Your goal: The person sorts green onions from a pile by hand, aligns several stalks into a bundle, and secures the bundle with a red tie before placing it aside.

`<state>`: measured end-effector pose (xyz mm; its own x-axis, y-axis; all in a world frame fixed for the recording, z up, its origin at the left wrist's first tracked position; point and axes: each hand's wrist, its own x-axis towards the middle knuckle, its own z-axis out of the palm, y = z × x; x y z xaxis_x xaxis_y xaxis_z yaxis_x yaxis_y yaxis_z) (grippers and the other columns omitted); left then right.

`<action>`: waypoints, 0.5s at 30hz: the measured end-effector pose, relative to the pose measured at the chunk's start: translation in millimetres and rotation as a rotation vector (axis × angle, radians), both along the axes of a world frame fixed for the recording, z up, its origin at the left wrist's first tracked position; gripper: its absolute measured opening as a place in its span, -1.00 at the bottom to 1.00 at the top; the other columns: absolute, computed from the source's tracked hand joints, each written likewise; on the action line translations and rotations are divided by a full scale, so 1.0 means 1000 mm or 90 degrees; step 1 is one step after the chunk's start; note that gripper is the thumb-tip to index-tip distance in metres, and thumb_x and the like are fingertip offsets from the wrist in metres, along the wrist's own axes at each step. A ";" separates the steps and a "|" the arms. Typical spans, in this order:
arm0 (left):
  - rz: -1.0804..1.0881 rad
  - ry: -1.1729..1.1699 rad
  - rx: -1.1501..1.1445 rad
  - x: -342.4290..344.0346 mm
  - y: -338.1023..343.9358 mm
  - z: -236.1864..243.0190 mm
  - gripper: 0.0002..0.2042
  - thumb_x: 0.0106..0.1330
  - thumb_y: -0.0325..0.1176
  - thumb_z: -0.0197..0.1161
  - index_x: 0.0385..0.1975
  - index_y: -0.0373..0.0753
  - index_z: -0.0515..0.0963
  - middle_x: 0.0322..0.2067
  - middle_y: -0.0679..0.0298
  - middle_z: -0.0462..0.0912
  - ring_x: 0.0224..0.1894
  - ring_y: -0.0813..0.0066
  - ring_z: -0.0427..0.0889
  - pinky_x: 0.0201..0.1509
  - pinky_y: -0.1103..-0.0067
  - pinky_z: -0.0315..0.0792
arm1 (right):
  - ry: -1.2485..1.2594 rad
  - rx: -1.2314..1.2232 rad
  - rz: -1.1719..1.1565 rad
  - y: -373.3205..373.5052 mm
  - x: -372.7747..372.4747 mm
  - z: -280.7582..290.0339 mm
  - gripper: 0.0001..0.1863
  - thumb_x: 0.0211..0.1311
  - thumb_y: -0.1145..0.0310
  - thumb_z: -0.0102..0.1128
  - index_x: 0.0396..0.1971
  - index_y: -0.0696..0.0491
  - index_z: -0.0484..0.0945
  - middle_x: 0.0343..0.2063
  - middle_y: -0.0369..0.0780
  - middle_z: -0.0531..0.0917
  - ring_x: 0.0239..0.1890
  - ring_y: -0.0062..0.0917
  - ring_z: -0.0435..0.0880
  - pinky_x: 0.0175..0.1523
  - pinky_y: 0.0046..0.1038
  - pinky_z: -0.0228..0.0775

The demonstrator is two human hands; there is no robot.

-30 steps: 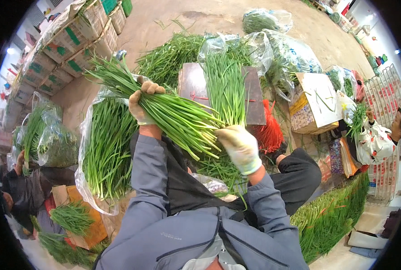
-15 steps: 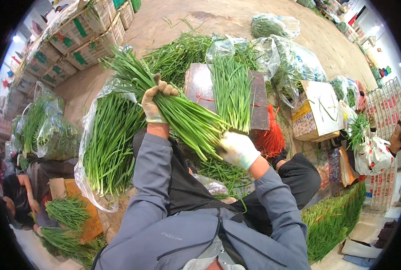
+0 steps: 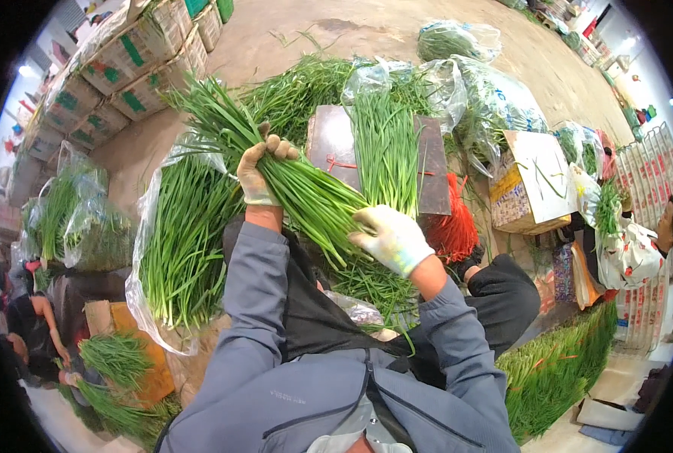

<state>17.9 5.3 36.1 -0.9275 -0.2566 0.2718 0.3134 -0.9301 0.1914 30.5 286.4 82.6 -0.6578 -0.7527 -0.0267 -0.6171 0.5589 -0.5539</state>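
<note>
I have the left hand (image 3: 263, 172) closed around a bunch of green stalks (image 3: 306, 196), which slants from beyond that hand down to pale ends at the right hand (image 3: 392, 240). The right hand, nearer those ends, touches them with half-curled fingers; I cannot tell whether it grips. Just beyond it, a second bunch (image 3: 385, 151) crosses a red tie (image 3: 342, 163) on a brown board (image 3: 432, 155); a bagged pile (image 3: 182, 241) lies left of the left hand.
</note>
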 end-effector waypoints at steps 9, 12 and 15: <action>0.050 -0.033 -0.010 0.006 -0.004 0.001 -0.61 0.24 -0.38 0.23 0.08 -0.23 0.46 -0.35 0.32 0.45 -0.30 0.43 0.43 0.00 0.39 0.39 | -0.322 -0.193 -0.102 0.061 0.000 0.039 -0.51 0.08 0.40 0.38 0.06 0.14 0.54 -0.14 -0.19 0.68 -0.07 -0.51 0.66 0.08 -0.46 0.47; 0.058 -0.047 -0.010 0.006 -0.002 0.002 -0.61 0.25 -0.37 0.21 0.10 -0.23 0.45 -0.35 0.35 0.40 -0.29 0.44 0.40 0.02 0.39 0.38 | -0.348 -0.227 -0.123 0.061 0.001 0.044 -0.55 0.09 0.49 0.35 0.03 0.17 0.55 -0.18 -0.22 0.67 -0.12 -0.58 0.64 0.05 -0.50 0.48; 0.045 -0.029 0.000 0.003 -0.002 0.003 -0.62 0.24 -0.39 0.24 0.09 -0.22 0.47 -0.36 0.27 0.56 -0.33 0.36 0.52 -0.04 0.33 0.45 | -0.353 -0.360 -0.188 0.064 -0.002 0.038 -0.70 0.12 0.51 0.35 -0.11 0.20 0.62 -0.30 -0.25 0.71 -0.24 -0.65 0.67 -0.09 -0.57 0.52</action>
<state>21.1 3.7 39.0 -0.9186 -0.3218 0.2292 0.3690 -0.9062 0.2067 29.0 350.8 121.0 -0.8329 -0.5484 -0.0740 -0.0460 0.2018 -0.9783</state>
